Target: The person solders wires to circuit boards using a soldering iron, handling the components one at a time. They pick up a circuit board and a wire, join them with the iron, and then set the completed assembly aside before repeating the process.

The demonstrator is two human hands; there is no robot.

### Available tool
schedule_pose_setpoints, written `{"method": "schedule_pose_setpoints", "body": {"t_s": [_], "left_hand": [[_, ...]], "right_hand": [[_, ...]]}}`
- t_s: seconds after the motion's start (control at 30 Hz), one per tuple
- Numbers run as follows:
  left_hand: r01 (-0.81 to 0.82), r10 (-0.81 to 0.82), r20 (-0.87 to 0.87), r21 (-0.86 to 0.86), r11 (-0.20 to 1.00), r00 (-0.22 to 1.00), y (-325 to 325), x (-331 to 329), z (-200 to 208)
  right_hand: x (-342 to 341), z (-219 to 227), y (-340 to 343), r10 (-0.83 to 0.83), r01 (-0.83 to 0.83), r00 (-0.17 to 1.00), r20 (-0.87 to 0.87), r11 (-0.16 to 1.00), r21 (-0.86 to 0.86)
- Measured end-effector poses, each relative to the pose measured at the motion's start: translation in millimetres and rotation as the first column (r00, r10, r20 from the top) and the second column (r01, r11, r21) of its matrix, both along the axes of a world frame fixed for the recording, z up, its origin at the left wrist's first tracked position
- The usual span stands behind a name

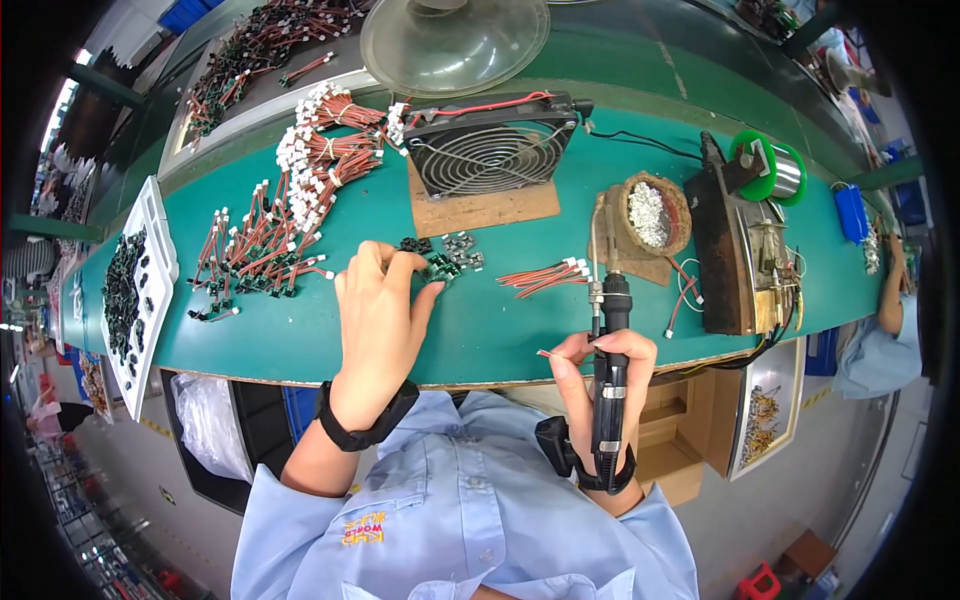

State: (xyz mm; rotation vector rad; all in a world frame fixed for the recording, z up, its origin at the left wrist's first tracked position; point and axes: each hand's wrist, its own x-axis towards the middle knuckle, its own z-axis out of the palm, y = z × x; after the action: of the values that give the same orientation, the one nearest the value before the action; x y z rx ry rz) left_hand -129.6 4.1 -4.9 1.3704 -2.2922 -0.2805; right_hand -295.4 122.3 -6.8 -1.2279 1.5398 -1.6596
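Shirt (470,520) nearest, the right hand (578,400) encloses a soldering iron (611,392).

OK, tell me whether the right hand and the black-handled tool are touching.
Touching. The head view shows the right hand gripping the black-handled tool, with skin against both sides of its handle.

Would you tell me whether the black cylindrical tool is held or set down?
Held: the black tool sits in the right hand, gripped from both sides.
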Motion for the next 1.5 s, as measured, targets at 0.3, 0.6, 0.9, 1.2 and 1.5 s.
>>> {"method": "schedule_pose_setpoints", "body": {"t_s": [0.3, 0.6, 0.9, 1.2, 1.5], "left_hand": [[0.096, -0.077, -0.140, 0.137, 0.986, 0.987, 10, 1, -2], [0.503, 0.086, -0.732, 0.544, 0.672, 0.676, 42, 2, 38], [0.589, 0.376, -0.760, 0.649, 0.482, 0.530, 47, 13, 39], [0.734, 0.471, -0.794, 0.573, 0.366, 0.385, 45, 8, 40], [0.825, 0.477, -0.841, 0.446, 0.346, 0.255, 46, 14, 21]], "right_hand": [[1, 3, 1, 0.047, -0.046, 0.995, 0.088, 0.999, -0.012], [9, 19, 3, 0.140, -0.138, 0.982, 0.129, 0.990, -0.021], [16, 20, -2, 0.208, -0.200, 0.934, 0.289, 0.978, -0.059], [17, 31, -6, 0.236, -0.240, 0.970, -0.052, 0.968, -0.073], [32, 29, -11, 0.118, -0.117, 0.993, -0.005, 0.984, -0.134]]}}
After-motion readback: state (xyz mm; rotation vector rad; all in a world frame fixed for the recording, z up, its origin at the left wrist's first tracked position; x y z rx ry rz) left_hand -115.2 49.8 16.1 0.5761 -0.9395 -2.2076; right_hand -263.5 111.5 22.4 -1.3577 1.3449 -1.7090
